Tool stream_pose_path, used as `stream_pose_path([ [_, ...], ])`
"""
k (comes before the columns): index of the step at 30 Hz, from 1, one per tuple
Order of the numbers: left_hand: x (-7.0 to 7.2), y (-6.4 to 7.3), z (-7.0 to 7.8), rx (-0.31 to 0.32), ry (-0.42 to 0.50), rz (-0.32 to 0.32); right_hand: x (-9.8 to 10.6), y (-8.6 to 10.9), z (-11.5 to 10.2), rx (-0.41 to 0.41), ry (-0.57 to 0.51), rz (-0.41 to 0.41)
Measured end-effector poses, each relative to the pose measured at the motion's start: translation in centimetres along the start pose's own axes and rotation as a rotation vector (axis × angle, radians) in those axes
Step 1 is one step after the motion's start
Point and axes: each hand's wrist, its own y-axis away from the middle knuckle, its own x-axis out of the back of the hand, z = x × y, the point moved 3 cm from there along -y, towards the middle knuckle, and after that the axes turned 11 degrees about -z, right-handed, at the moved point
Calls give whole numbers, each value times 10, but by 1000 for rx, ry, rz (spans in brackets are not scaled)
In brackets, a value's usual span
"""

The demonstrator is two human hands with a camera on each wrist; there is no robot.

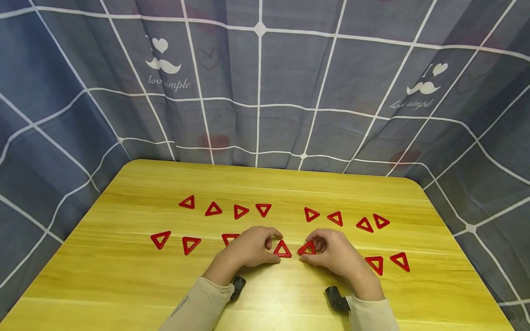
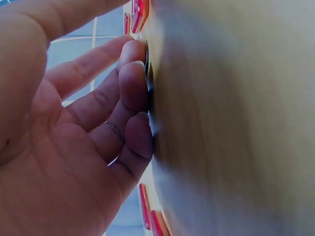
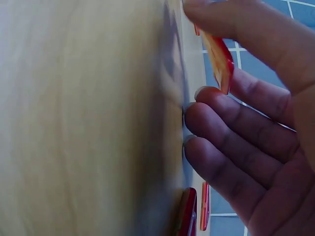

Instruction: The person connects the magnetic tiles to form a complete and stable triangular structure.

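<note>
Around a red triangular frame [image 1: 288,254] at the middle of the wooden table, the thumb and index finger of my left hand [image 1: 252,248] grip opposite sides, at its top corner and lower edge. In the left wrist view this red frame [image 2: 141,15] sits low by the tabletop, between thumb and index finger, the other fingers curled at the table surface. My right hand [image 1: 333,250] pinches another red triangular frame [image 1: 307,248] between thumb and index finger. Seen from the right wrist, that frame [image 3: 228,61] is tilted on edge, and the remaining fingers extend below it.
More red triangular frames lie spread on the yellow wooden table [image 1: 124,276]: a back row with a frame [image 1: 213,209] at left and one [image 1: 335,218] at right, and a front row reaching from a left frame [image 1: 160,239] to a right one [image 1: 400,261]. A grey checked curtain [image 1: 285,124] surrounds the table.
</note>
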Motion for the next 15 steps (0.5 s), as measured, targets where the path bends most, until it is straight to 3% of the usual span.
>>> stream_pose_path([
  [4, -1, 0, -1, 6, -1, 3, 0, 0, -1, -8, -2, 18],
  [10, -1, 0, -1, 13, 8, -2, 1, -1, -2, 76, 39, 72],
  [15, -1, 0, -1, 16, 8, -1, 1, 0, -3, 96, 70, 88],
])
